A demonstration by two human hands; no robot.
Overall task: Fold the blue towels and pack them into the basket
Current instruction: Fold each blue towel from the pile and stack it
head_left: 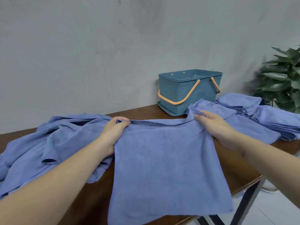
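Left hand — fingers curled, pinching the far-left corner of a blue towel. Right hand — fingers curled round the bunched far-right corner of the same towel. Towel: spread between the two hands over the middle of the wooden table, its near edge hanging past the table's near edge.

Basket: blue-green, woven-pattern plastic, two orange handles folded down against its sides; stands upright at the table's far edge, against the grey wall. Only the upper inside walls show from this angle; whether anything lies inside, cannot tell.

Unfolded towels: a rumpled blue heap over the table's left side, just beside the left hand.

Folded towels: a flat stack at the table's right edge, with more blue cloth between it and the basket.

Plant: green leaves, beyond the table's far-right corner.
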